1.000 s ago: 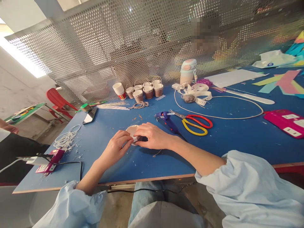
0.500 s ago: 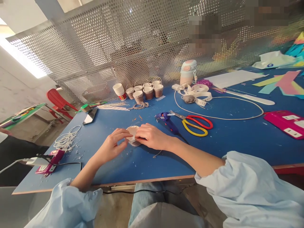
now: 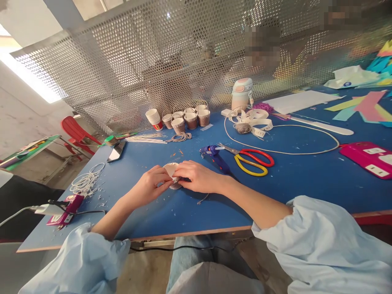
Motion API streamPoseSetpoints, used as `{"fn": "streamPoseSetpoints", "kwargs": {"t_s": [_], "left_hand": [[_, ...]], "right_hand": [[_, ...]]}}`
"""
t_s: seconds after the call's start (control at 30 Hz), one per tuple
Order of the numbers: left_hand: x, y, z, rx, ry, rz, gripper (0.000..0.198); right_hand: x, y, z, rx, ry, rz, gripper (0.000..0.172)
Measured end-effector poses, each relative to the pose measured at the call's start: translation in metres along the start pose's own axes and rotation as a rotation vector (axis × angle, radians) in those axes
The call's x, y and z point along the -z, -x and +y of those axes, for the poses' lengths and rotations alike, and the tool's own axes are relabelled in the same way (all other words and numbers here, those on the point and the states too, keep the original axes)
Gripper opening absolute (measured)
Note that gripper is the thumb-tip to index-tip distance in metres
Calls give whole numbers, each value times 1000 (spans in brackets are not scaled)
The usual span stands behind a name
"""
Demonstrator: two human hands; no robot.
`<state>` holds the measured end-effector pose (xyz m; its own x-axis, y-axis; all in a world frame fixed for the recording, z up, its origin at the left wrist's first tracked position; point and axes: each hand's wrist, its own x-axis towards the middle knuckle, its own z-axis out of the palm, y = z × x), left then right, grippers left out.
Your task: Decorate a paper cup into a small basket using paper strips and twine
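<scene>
A small paper cup (image 3: 170, 168) with a pale rim and a brownish lower wall is between my hands on the blue table. My left hand (image 3: 151, 183) pinches the near left side of its rim. My right hand (image 3: 194, 175) has its fingers closed on the rim's right side, and the two hands' fingertips nearly meet there. The fingers cover part of the cup. Beyond my right hand lie a blue glue gun (image 3: 216, 156) and scissors (image 3: 252, 160) with red and yellow handles. A short cord end (image 3: 203, 199) lies near my right wrist.
Several cups with cord handles (image 3: 191, 119) and a stack of paper cups (image 3: 154, 119) stand by the perforated metal screen (image 3: 122, 77). A phone (image 3: 116, 151), a bottle (image 3: 241, 94), looped tape (image 3: 263, 122), magenta power strips (image 3: 369, 159) and coiled white cord (image 3: 87, 179) lie around.
My left hand has moved right and closed its fingers onto the cup's near rim. The right hand stays almost in place on the cup.
</scene>
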<state>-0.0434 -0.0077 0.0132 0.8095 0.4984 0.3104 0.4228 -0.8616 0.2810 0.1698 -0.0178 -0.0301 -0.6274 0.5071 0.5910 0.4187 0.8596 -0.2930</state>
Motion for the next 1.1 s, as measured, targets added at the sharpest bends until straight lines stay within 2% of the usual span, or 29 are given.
{"fn": "streamPoseSetpoints", "kwargs": {"t_s": [0.33,0.47,0.57,0.77,1.0,1.1], "left_hand": [[-14,3,4,156,77,94,22],[-21,-4,7,257,66,180,22],[-24,-8,10,306,72,198,20],[-24,-6,9,323,106,185,13],[-11,-4,3,394,377,54,23],[-12,-5,4,413,418,65,22]], "right_hand": [[-11,-2,8,-20,-31,69,16],[-7,-2,12,-40,-49,87,17],[-4,-3,14,-62,-62,97,13],[-5,-4,16,-58,-67,63,12],[-3,-4,15,-52,-80,46,13],[11,-1,4,-75,-142,94,26]]}}
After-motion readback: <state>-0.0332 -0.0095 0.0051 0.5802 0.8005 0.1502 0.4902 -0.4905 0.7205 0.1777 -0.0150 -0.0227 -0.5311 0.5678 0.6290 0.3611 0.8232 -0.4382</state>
